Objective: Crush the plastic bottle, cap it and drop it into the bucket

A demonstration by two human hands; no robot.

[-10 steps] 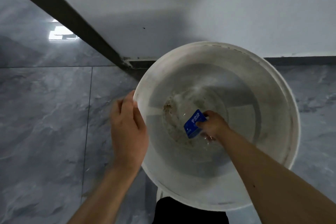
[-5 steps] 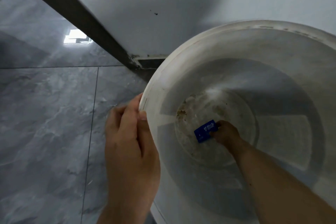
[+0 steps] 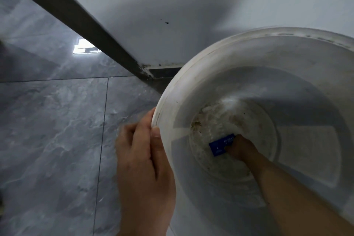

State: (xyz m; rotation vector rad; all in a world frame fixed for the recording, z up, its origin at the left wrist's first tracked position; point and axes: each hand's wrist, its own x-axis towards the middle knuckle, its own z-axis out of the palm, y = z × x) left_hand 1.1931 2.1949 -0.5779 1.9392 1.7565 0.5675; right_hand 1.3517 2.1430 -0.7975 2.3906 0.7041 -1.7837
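The plastic bottle [image 3: 221,144], blue label showing, now lies on the bucket [image 3: 172,99] floor at lower right, sunk deeper than a second ago. The right hand [image 3: 242,149] grip still wraps it; left hand [image 3: 142,159] clamps the rim. Release seems next.

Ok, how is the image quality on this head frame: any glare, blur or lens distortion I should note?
Head view: dim, flat light; one bright glare patch reflects off the floor tile. Wide-angle bend curves the bucket rim. The left hand at the rim is soft at its outer edge, seemingly motion blur. The right hand sits deep in the shadowed bucket, on a bottle visible only by its blue label.
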